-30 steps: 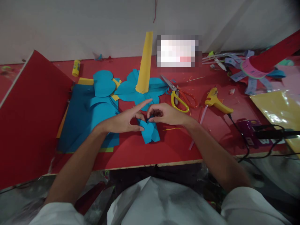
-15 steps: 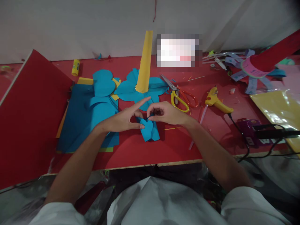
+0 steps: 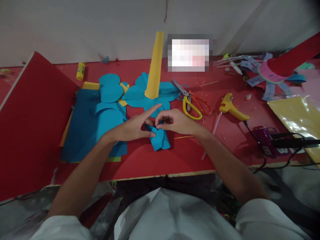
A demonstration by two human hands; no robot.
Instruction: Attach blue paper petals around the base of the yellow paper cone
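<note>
A small blue paper piece (image 3: 159,140) lies on the red table (image 3: 180,156) in front of me, folded over itself. My left hand (image 3: 133,126) pinches its left top edge with thumb and middle fingers, index finger stretched out. My right hand (image 3: 175,121) pinches its top right edge with curled fingers. Just behind my hands sits a blue paper flower (image 3: 140,95) with a tall yellow paper cone (image 3: 155,65) standing on it.
Blue paper sheets (image 3: 92,125) lie at left beside a tilted red board (image 3: 32,123). Scissors (image 3: 191,101) and a yellow glue gun (image 3: 231,108) lie at right. A glue stick (image 3: 80,71) is at the back, a purple power strip (image 3: 268,141) and shiny yellow sheet (image 3: 297,120) at right.
Both hands and the blue piece have shifted very slightly; the fingers have closed a little tighter on its top edge.
</note>
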